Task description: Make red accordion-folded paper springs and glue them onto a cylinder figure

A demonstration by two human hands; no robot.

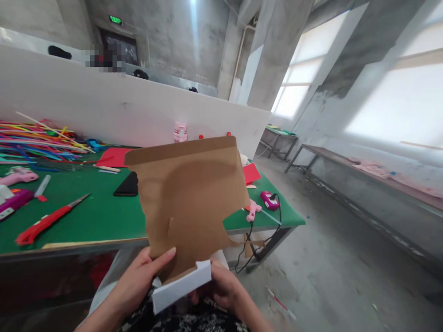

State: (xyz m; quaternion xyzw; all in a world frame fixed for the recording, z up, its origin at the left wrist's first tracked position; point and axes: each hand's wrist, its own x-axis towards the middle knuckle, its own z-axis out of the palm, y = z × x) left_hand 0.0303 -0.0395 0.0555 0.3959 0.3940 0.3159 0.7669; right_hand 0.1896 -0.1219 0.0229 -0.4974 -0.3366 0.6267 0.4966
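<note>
A large brown cardboard sheet (188, 198) with a cut-out lower edge stands upright in front of me, over the near edge of the green table (100, 216). My left hand (141, 276) pinches its lower left corner, thumb on the front face. My right hand (224, 286) grips at the bottom, where a folded white piece (182, 288) sits under the cardboard. Both hands are closed on the work.
On the table lie red-handled scissors (44, 221), a black phone (127, 185), red sheets (114, 157), coloured sticks (34, 138), pink glue guns (254, 210) with a black cord, and a pink bottle (180, 131). A white partition runs behind. Benches stand at the right along the windows.
</note>
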